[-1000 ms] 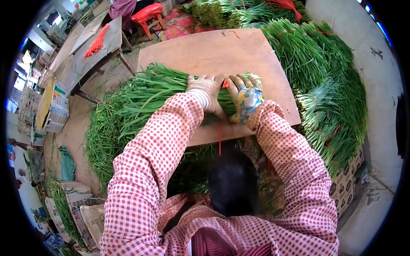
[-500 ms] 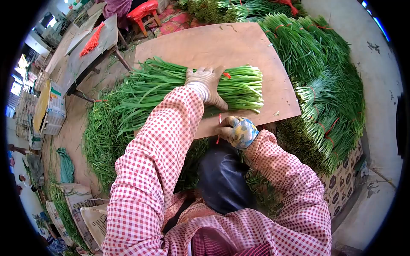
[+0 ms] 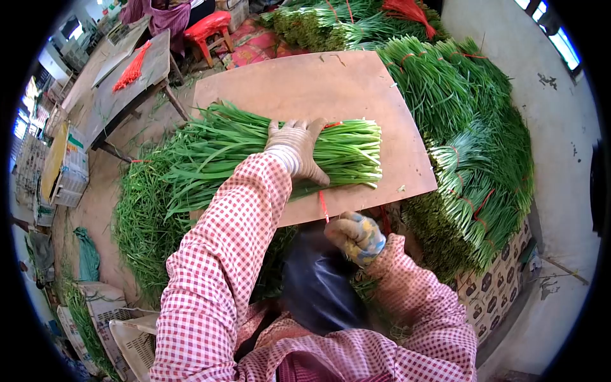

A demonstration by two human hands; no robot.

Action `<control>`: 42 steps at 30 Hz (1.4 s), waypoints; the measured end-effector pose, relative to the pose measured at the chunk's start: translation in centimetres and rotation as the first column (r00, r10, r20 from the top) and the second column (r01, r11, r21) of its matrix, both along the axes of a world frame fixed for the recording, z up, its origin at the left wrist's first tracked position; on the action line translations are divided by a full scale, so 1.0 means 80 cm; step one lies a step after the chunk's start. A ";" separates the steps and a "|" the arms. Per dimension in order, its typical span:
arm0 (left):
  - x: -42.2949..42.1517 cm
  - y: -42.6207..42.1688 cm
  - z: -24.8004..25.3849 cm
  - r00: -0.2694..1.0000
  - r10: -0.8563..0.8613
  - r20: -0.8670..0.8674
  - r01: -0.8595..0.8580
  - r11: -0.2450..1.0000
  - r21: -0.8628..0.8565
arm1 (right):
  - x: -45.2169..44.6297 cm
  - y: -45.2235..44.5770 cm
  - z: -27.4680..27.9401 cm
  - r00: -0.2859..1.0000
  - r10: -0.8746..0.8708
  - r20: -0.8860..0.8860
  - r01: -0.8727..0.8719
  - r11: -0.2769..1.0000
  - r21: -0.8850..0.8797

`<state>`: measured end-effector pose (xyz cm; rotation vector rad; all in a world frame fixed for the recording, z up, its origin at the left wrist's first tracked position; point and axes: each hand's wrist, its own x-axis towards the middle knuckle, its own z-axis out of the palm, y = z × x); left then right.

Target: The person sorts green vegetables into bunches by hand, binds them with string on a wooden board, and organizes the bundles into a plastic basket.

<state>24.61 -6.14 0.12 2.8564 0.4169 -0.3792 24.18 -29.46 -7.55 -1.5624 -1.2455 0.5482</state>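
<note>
A bundle of long green stalks (image 3: 347, 151) lies across the brown board (image 3: 318, 76), cut pale ends to the right, leaves to the left. My left hand (image 3: 296, 149), in a pale knit glove, lies spread on the bundle with its fingers apart. Below the board's near edge is my right hand (image 3: 355, 235), in a patterned glove, its fingers closed at the lower end of a red tie (image 3: 323, 205). That tie hangs over the edge from under the bundle. A bit of red also shows at the bundle's top, beside my left fingertips.
Tied green bundles (image 3: 471, 108) are piled right of the board, with red ties (image 3: 410, 14) on the pile behind. Loose greens (image 3: 143, 223) heap at the left. A side table (image 3: 130, 95), a red stool (image 3: 209, 33) and a seated person are at the back left.
My right hand has left the bundle's cut ends and moved down to the red tie, drawing it down below the board's edge. My left hand stays on the bundle.
</note>
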 end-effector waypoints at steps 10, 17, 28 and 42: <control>0.004 0.014 0.003 0.999 0.016 -0.046 -0.021 0.993 -0.115 | 0.108 0.136 0.081 0.968 -0.249 -0.043 0.248 0.968 -0.030; 0.023 0.049 -0.019 0.996 0.091 0.006 -0.079 0.895 -0.439 | 0.138 0.147 0.074 0.710 -0.500 -0.495 0.339 0.860 -0.382; 0.065 0.054 -0.050 0.920 0.387 0.064 -0.290 0.781 -0.553 | 0.147 0.149 0.094 0.578 -0.556 -0.598 0.288 0.824 -0.488; 0.065 0.052 -0.038 0.940 0.338 -0.031 -0.263 0.667 -0.696 | 0.145 0.137 0.096 0.640 -0.512 -0.573 0.214 0.835 -0.507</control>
